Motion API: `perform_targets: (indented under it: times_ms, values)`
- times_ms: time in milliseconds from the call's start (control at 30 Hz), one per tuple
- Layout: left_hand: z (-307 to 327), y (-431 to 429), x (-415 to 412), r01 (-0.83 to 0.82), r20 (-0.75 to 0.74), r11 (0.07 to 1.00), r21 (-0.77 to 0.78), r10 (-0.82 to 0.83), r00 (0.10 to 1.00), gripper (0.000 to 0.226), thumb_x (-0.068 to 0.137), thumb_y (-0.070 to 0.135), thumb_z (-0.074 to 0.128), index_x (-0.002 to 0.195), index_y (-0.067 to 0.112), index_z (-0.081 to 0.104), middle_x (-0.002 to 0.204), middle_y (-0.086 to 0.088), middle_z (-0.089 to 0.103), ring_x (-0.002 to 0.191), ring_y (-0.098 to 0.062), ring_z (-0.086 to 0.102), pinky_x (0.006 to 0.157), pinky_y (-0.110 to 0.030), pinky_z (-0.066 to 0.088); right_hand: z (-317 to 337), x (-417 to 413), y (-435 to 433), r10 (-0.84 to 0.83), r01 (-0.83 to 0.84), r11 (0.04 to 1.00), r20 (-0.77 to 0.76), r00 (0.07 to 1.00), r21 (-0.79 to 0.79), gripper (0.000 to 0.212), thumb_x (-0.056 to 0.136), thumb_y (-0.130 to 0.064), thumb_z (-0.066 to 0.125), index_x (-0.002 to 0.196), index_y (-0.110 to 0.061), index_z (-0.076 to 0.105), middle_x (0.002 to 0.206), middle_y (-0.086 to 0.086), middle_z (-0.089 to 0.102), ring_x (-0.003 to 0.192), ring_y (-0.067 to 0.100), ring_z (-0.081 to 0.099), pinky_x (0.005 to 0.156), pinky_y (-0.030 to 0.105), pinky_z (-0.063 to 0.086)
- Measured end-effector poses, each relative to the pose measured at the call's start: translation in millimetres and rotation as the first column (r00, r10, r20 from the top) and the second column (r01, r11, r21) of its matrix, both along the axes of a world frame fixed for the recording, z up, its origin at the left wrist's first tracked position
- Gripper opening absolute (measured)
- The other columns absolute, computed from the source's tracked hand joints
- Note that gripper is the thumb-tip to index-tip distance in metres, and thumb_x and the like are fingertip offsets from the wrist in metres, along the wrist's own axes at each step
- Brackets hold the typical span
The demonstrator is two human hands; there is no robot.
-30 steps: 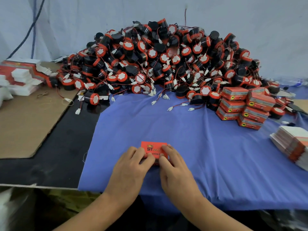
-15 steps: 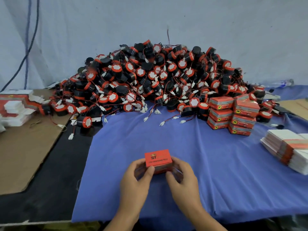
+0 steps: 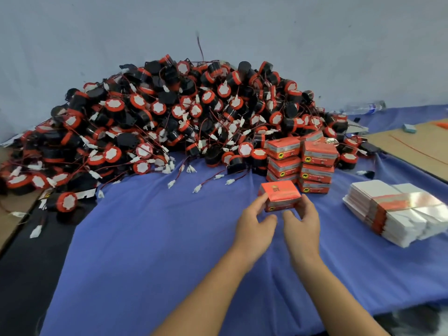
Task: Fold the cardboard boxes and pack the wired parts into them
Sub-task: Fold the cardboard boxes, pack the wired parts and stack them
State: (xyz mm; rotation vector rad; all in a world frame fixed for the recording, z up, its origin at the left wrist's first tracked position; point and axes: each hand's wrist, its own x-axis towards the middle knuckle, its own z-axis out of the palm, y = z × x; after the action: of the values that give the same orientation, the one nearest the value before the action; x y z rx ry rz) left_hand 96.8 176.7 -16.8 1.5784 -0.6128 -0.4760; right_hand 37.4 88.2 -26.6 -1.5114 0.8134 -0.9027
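Both hands pinched the closed orange box (image 3: 280, 194) by its ends, left hand (image 3: 254, 224) left, right hand (image 3: 303, 223) right, long axis crosswise over the desk (image 3: 169, 238), stack of packed boxes (image 3: 303, 163) just beyond, nearer the right hand.

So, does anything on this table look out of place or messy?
Mostly the heap of wired parts: it sprawls past the left edge of the blue cloth, where one part and a loose white connector lie apart. The stacked boxes sit slightly uneven. The box held by the left hand and right hand looks intact.
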Motion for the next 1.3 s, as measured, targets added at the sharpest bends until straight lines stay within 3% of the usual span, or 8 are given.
perform_targets:
  times_ms: [167,267,400,633,767,900,1100,1300]
  values:
    - [-11,-56,22,0.105,-0.177,0.994,-0.003,-0.104,0.979,0.065,0.096,-0.016,0.040,0.154,0.013,0.045,0.141,0.012,0.054,0.105,0.024,0.054,0.087,-0.003,0.046,-14,21,-46,-0.050,0.051,0.993,-0.010,0.999,0.103,0.050,0.087,0.005,0.056,0.126,-0.025,0.050,0.125,-0.011,0.064,0.105,-0.010,0.063,0.097,0.033,0.050]
    - [-21,-74,35,0.105,-0.200,0.994,0.008,-0.101,0.974,0.069,0.094,-0.020,0.037,0.155,0.011,0.042,0.146,0.004,0.054,0.122,0.008,0.054,0.104,-0.015,0.046,-26,35,-64,-0.019,0.035,0.991,-0.123,0.992,0.129,0.060,0.088,0.003,0.056,0.143,-0.018,0.045,0.126,-0.009,0.063,0.120,0.012,0.062,0.104,0.039,0.049]
    - [-34,-90,48,0.096,-0.210,0.995,-0.028,-0.099,0.973,0.072,0.091,-0.024,0.034,0.154,0.009,0.042,0.143,0.007,0.051,0.134,-0.003,0.048,0.101,-0.008,0.044,-30,41,-70,0.017,-0.022,1.000,-0.310,0.951,-0.013,0.071,0.087,-0.007,0.057,0.150,-0.034,0.040,0.087,-0.012,0.067,0.080,0.005,0.062,0.064,0.024,0.045]
    - [-41,-90,52,0.136,-0.174,0.991,-0.019,-0.137,0.975,0.072,0.092,-0.022,0.036,0.156,0.012,0.039,0.137,0.014,0.048,0.129,0.003,0.044,0.091,0.001,0.042,-27,44,-69,0.056,-0.085,0.995,-0.423,0.905,-0.050,0.087,0.091,-0.011,0.055,0.163,-0.027,0.009,0.148,0.013,0.053,0.115,0.029,0.061,0.095,0.044,0.052]
    - [-36,-81,36,-0.038,-0.146,0.997,-0.070,0.028,0.989,0.060,0.096,-0.017,0.044,0.148,0.013,0.048,0.140,0.010,0.052,0.130,-0.006,0.052,0.102,-0.013,0.045,-20,30,-62,0.088,-0.084,0.996,-0.283,0.955,0.026,0.082,0.090,-0.002,0.053,0.161,-0.031,0.025,0.137,-0.005,0.063,0.110,0.013,0.064,0.093,0.035,0.053]
    - [-41,-68,-16,-0.378,-0.057,0.914,-0.146,0.374,0.926,0.027,0.094,0.000,0.065,0.101,0.026,0.064,0.099,0.009,0.071,0.090,-0.002,0.067,0.077,-0.009,0.049,-20,-1,-43,0.005,-0.004,1.000,-0.110,0.994,0.011,0.059,0.092,0.006,0.053,0.144,-0.022,0.055,0.137,-0.007,0.064,0.121,0.000,0.061,0.106,0.029,0.049]
    - [-34,-89,-74,-0.206,-0.143,0.953,-0.222,0.177,0.974,0.013,0.094,0.008,0.071,0.095,0.020,0.067,0.087,0.006,0.074,0.081,-0.010,0.072,0.078,-0.027,0.058,-13,-62,-44,-0.283,0.272,0.908,0.011,0.959,-0.319,0.036,0.090,0.004,0.062,0.104,-0.029,0.069,0.101,-0.014,0.069,0.095,-0.001,0.064,0.080,0.006,0.044]
    - [-16,-147,-103,0.006,-0.142,0.988,-0.151,-0.028,0.990,0.009,0.092,0.018,0.074,0.094,0.026,0.070,0.092,0.007,0.076,0.085,-0.005,0.071,0.083,-0.027,0.060,-4,-100,-95,-0.676,0.539,0.603,-0.018,0.737,-0.588,0.027,0.087,0.002,0.066,0.113,-0.006,0.072,0.113,0.020,0.060,0.111,0.035,0.050,0.095,0.035,0.033]
